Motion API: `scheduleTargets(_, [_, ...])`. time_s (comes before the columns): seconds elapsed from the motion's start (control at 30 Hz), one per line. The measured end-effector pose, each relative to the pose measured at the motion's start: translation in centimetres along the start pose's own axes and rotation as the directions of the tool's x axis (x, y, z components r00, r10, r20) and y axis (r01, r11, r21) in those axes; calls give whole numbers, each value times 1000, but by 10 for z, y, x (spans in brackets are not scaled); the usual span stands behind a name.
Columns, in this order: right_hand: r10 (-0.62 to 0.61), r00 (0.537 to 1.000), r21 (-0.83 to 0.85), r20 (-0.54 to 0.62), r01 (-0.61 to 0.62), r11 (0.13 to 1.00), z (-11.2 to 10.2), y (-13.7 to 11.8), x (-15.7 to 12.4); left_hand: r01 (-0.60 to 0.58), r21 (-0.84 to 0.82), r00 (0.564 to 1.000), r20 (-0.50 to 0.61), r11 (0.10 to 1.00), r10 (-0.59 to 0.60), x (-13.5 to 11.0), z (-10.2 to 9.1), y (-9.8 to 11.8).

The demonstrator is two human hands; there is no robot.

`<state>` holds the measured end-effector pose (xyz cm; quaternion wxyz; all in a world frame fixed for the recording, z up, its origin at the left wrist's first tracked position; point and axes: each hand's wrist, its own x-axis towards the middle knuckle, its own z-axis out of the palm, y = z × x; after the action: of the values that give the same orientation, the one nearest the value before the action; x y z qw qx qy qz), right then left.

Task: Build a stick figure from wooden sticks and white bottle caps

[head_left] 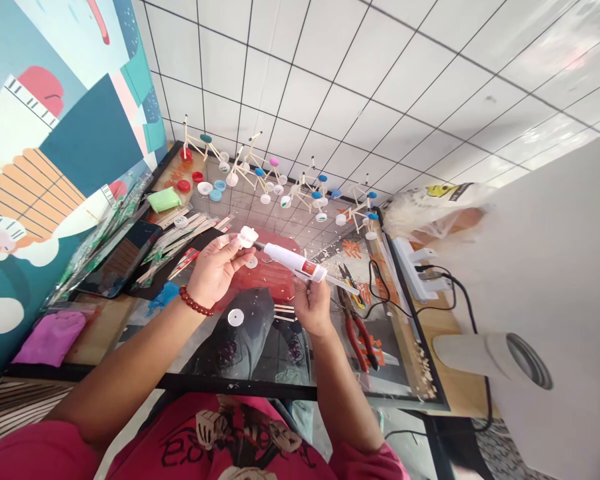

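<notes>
My left hand (pixel 215 267), with a red bead bracelet on its wrist, pinches a small white bottle cap (pixel 247 236) above the glass tabletop. My right hand (pixel 313 303) is closed round a white hot glue gun (pixel 295 261) whose nozzle points left at that cap. A loose white cap (pixel 235 317) lies on the glass (pixel 260 347) just below my hands. A few short wooden sticks (pixel 283 311) lie beside my right wrist.
Several stick-and-cap models (pixel 280 183) stand along the tiled back wall. Loose coloured caps (pixel 205 187), packets of sticks (pixel 180 247) and a phone (pixel 123 257) lie left. Red pliers (pixel 357 333), a power strip (pixel 417 267) with cables and a plastic bag (pixel 430 207) are right.
</notes>
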<state>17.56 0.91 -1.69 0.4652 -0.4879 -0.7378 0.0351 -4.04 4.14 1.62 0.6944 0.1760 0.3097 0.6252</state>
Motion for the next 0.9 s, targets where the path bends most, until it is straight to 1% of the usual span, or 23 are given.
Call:
scheduleTargets(0.3, [-9,1000,-9,4,10,1000,0,1,0,126,-32,991,-27,991,-127,-2,0,5])
scheduleTargets(0.5, [0,1000,-6,-18,0,1000,1,1,0,186,-92,978,-83,978,-193,-1,1,6])
scheduleTargets(0.57, [12,1000,9,-17,-12,1000,1,1,-1,172,-112,980,-82,979,-182,0,2,5])
scheduleTargets(0.67, [21,1000,32,1,-21,999,2,0,-2,120,-115,991,-40,986,-126,1,1,4])
scheduleTargets(0.77, [26,999,51,22,-28,998,3,0,-2,93,-86,996,-2,992,-93,1,1,3])
scheduleTargets(0.9, [49,998,55,33,-51,997,3,0,-2,74,-44,997,22,996,-73,1,0,2])
